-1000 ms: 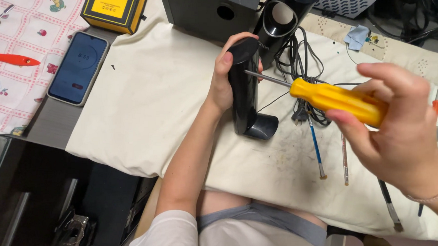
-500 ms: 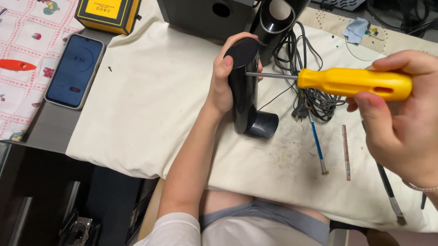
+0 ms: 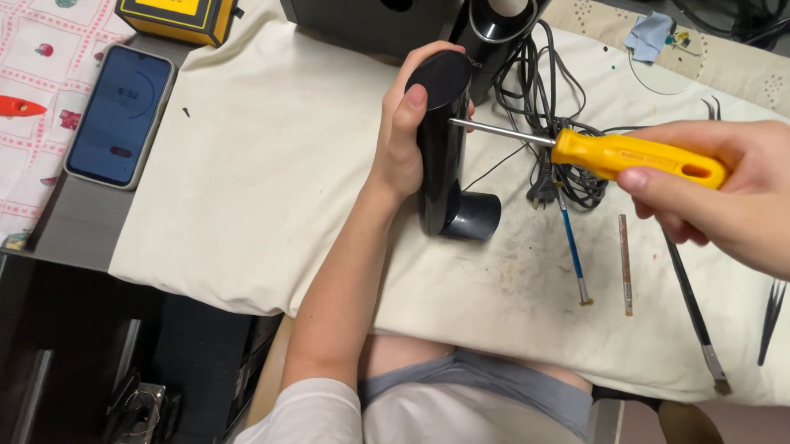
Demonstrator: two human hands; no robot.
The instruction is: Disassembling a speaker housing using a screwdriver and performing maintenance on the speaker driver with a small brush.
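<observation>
My left hand is clamped around a black cylinder standing upright on the cream cloth, thumb pressed near its top. My right hand is closed on the yellow handle of a screwdriver; its metal shaft meets the cylinder's side. Just right of the cylinder: a tangle of black cable. Further right: loose metal rods, tweezers. Well left of the cylinder: a phone. Behind it: a black box.

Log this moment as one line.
left hand: grips black tube upright | right hand: holds yellow screwdriver, tip at tube | surface: white cloth
</observation>
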